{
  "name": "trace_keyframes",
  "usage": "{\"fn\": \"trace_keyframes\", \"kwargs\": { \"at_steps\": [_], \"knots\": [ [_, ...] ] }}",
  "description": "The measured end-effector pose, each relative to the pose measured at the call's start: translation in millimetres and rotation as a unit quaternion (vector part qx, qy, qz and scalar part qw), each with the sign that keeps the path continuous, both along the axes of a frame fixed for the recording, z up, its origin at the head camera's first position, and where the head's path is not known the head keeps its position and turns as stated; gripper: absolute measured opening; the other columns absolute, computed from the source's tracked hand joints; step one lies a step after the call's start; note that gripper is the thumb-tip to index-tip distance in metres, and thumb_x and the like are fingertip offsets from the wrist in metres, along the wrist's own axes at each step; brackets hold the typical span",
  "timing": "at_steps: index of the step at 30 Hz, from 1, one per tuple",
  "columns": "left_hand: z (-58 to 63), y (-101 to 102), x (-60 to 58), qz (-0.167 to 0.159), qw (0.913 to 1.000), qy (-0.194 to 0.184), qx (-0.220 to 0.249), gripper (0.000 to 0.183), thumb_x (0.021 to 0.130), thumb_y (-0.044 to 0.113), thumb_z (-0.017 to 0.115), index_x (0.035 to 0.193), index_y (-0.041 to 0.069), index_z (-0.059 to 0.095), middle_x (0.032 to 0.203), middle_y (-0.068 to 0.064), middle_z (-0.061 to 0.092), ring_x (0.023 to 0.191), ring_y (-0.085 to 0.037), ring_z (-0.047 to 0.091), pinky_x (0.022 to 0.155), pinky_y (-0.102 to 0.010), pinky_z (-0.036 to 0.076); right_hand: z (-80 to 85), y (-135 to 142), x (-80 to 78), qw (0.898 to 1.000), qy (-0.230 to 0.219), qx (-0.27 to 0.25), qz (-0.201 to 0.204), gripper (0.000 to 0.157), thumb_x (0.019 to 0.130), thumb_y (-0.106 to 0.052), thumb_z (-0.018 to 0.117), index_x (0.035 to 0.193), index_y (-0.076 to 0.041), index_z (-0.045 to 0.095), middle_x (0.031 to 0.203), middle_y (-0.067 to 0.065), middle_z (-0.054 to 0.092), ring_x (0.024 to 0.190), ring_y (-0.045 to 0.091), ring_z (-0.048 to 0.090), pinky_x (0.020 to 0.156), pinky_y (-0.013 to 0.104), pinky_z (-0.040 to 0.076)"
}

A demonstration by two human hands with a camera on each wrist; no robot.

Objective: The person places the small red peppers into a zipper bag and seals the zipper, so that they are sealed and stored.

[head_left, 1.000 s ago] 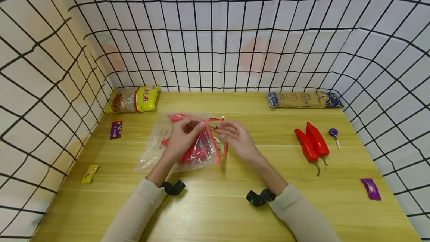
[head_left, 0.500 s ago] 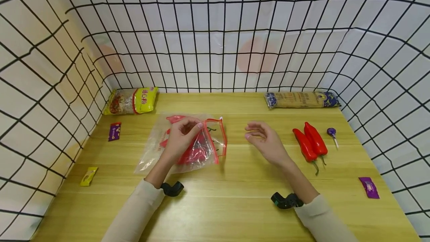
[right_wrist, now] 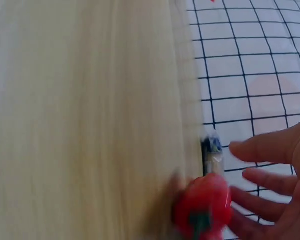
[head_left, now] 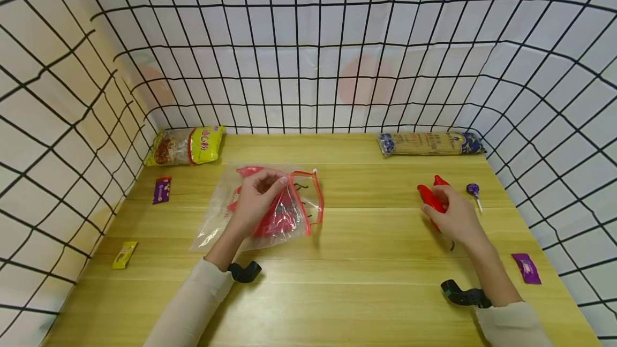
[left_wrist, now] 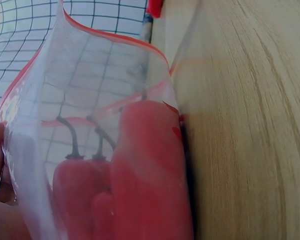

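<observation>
A clear zip bag with a red zip edge lies left of the middle in the head view, its mouth facing right. Several red peppers with green stems are inside it. My left hand pinches the upper side of the bag near its mouth and keeps the mouth apart. At the right, my right hand is over two loose red peppers and hides most of them. In the right wrist view its fingers are spread beside one pepper, not closed round it.
A yellow food packet lies back left, a noodle packet back right. Sweets lie at the sides: purple and yellow left, another purple one right. A lollipop lies near the right hand. Black wire mesh encloses the table.
My right hand has left the bag's mouth and moved right, down to the two loose peppers. My left hand still pinches the bag in about the same place.
</observation>
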State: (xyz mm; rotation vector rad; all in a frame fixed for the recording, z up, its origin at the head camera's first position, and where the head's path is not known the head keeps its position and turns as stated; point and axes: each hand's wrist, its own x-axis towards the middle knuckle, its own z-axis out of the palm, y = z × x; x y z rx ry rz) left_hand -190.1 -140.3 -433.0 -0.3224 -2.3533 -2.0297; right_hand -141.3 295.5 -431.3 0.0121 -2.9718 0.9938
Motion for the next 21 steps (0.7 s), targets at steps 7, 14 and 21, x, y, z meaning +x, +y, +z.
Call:
{"fn": "trace_keyframes", "kwargs": {
  "at_steps": [7,14,21],
  "knots": [
    [-1.5,0.7,-0.9,-0.003,1.0000,0.003,0.000,0.033,0.087,0.046,0.069,0.106,0.019,0.069,0.106,-0.002,0.068,0.096,-0.022,0.060,0.086,-0.026,0.053,-8.1,-19.1,-6.0,0.997,-0.014,-0.029,0.071,0.054,0.090,-0.011,0.068,0.139,-0.005,0.046,0.138,0.025,0.049,0.119,0.048,0.054,0.095,0.058,0.048],
    [-2.0,1.8,-1.0,-0.004,0.9999,0.005,0.008,0.032,0.087,0.044,0.069,0.106,0.019,0.069,0.106,-0.002,0.068,0.096,-0.022,0.060,0.085,-0.027,0.053,-13.7,-25.0,-3.9,0.998,-0.027,0.004,0.051,0.074,0.078,-0.029,0.081,0.136,0.000,0.044,0.128,0.023,0.054,0.109,0.040,0.057,0.088,0.055,0.050],
    [-0.3,1.0,-0.1,0.000,0.9999,0.016,-0.006,0.030,0.088,0.044,0.069,0.105,0.020,0.070,0.106,0.000,0.069,0.096,-0.022,0.062,0.087,-0.027,0.053,-13.1,-37.9,-4.0,0.995,-0.022,-0.087,0.044,0.054,0.090,-0.035,0.068,0.132,-0.006,0.050,0.127,0.018,0.059,0.106,0.032,0.065,0.085,0.036,0.055]
  ]
}}
